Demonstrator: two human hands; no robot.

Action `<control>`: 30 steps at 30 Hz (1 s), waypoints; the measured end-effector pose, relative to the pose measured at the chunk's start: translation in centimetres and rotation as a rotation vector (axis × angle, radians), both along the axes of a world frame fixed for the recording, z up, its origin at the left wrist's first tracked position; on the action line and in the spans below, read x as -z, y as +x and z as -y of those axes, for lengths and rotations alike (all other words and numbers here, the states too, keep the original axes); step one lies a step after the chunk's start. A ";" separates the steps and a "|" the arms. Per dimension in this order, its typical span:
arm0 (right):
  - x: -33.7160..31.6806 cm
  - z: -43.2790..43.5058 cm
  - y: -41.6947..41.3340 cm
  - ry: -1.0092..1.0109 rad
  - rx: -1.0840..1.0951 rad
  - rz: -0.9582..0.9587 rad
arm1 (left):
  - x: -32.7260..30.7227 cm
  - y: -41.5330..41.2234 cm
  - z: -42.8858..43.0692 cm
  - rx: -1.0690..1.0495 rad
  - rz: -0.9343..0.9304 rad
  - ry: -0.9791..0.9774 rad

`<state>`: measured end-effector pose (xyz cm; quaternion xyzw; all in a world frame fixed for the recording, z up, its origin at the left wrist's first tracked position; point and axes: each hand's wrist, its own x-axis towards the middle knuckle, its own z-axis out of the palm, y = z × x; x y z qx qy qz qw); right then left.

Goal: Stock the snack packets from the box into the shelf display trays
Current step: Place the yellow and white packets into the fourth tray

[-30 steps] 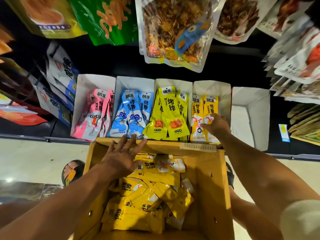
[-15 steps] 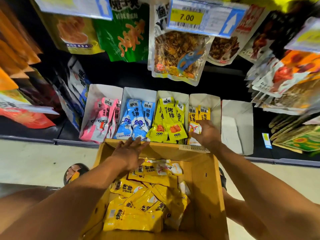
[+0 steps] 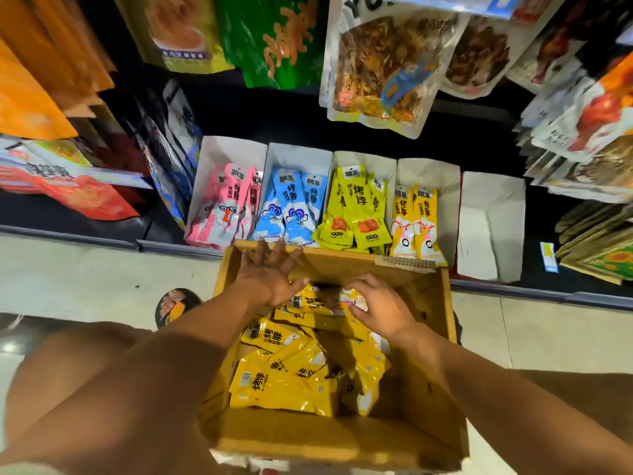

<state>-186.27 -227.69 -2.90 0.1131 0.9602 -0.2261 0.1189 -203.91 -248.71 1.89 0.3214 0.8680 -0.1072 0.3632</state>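
A cardboard box (image 3: 430,341) in front of me holds several yellow snack packets (image 3: 284,382). My left hand (image 3: 269,274) rests open with spread fingers on the box's far rim. My right hand (image 3: 382,305) is down inside the box, its fingers curled onto the top yellow packets (image 3: 308,301). On the shelf behind the box stand white display trays: pink packets (image 3: 227,207), blue packets (image 3: 291,207), lime-yellow packets (image 3: 356,210), and a tray (image 3: 445,186) with two orange-yellow packets (image 3: 416,221). The rightmost tray (image 3: 491,221) holds nothing.
Large snack bags (image 3: 380,70) hang from hooks above the trays, with more bags at both sides. A sandalled foot (image 3: 173,305) stands on the tiled floor left of the box. The shelf's front edge (image 3: 178,246) runs just behind the box.
My right hand has left the orange-yellow tray and dropped into the box onto the packets. My left hand stays on the box rim. The view has tilted down slightly.
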 end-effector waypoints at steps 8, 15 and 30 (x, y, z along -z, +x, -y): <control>8.1 1.3 2.4 0.074 -0.046 0.541 | 0.8 -0.7 0.3 -0.025 0.144 -0.020; 11.7 2.9 1.0 0.090 -0.098 0.501 | 0.8 -0.7 0.0 -0.036 0.172 -0.023; 13.0 5.0 0.5 0.250 0.012 0.426 | 0.7 -1.0 -0.1 -0.026 0.191 -0.022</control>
